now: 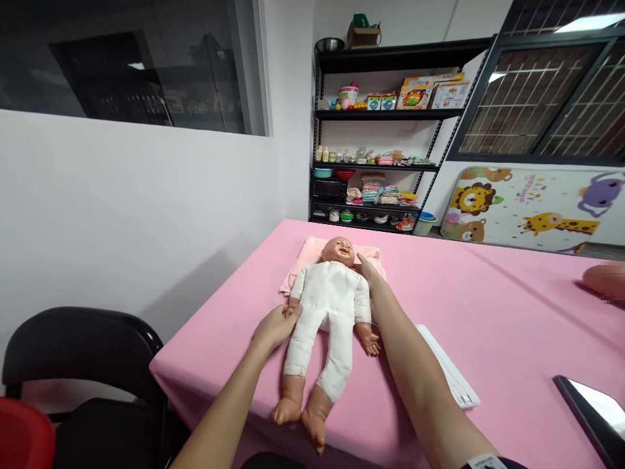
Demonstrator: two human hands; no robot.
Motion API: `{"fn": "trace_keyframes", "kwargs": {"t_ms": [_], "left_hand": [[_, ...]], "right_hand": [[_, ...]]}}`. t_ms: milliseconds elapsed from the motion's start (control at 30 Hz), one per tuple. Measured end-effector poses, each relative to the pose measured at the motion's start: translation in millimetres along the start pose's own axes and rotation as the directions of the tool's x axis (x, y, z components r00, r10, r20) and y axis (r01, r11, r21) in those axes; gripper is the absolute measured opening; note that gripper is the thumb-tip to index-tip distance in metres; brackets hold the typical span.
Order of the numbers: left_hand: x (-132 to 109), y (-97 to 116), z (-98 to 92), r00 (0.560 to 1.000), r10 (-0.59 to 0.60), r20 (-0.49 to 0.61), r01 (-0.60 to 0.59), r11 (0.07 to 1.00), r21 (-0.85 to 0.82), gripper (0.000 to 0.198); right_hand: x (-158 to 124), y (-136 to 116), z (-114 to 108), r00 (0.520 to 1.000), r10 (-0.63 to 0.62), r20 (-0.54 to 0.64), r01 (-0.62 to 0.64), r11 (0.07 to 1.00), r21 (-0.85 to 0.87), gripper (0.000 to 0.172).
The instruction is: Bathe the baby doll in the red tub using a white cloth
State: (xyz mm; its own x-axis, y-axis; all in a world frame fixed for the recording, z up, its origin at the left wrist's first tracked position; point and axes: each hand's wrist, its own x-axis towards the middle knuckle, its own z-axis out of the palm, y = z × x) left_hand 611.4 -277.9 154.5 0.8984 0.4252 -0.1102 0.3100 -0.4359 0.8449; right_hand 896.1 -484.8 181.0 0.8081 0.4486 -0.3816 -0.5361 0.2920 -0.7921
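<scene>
**Baby doll [329, 306] lies face-up on a folded pink cloth [299, 259]**

The left hand [274, 327] is closed around the doll's hand [293, 311]. The right hand [368, 272] lies almost flat, fingers extended, at its neck and shoulder, gripping nothing. A hard pull on the arm could drag the doll off-centre on the pink-covered table [488, 312].

Left forearm [224, 410] angled inward, left hand [275, 327] curled low, right forearm [415, 371] stretched farther forward, right hand [368, 272] held straight

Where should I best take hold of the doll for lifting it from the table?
Grip the doll's torso under both arms, coming from above: it lies face up with its limbs spread, and your right hand sits beside its shoulder.
</scene>
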Motion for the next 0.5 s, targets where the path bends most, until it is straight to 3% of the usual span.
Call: {"fn": "trace_keyframes", "kwargs": {"t_ms": [133,267,367,500], "left_hand": [[-1,4,11.6,0.999,-0.010,0.045,0.026,0.927,-0.375,0.057],[-12,14,28.3,0.988,0.038,0.151,0.096,0.616,-0.782,0.061],[-18,19,39.7,0.958,0.030,0.285,0.254,0.377,-0.891,0.065],[-17,17,46.0,0.894,0.070,0.443,0.419,0.223,-0.880,0.067]], "right_hand": [[2,3,-12,0.970,0.045,0.237,-0.083,0.985,0.151,0.080],[3,6,-16,0.969,0.041,0.245,-0.091,0.976,0.199,0.096],[0,7,-13,0.962,0.009,0.271,-0.068,0.976,0.207,0.097],[3,10,-8,0.957,-0.047,0.285,-0.027,0.968,0.251,0.092]]}}
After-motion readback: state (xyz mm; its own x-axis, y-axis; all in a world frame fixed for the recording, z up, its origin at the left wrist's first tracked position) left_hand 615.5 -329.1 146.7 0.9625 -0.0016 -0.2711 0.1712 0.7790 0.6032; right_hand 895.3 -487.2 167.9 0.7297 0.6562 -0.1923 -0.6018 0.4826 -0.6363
